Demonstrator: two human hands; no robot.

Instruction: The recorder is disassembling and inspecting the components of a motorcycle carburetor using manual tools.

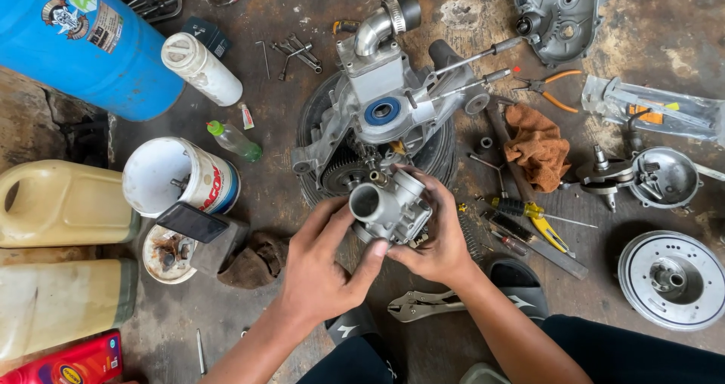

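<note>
The left hand (321, 267) cups the small metal carburetor (389, 206) from below, thumb at its round opening, and the right hand (438, 237) wraps closed around its far side. It is held off the floor, apart from the stripped engine block (377, 104) just beyond. By the look of it, dismantling is well along: further right a brown rag (538, 151), screwdrivers (536, 222) and a flywheel (671, 278) lie loose.

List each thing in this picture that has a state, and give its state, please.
carburetor: held off the floor in both hands
left hand: gripping the carburetor
right hand: gripping the carburetor
engine: partly dismantled, gears exposed
white bucket: lying on its side, open
small green bottle: capped, lying down
locking pliers: lying on the floor
</note>
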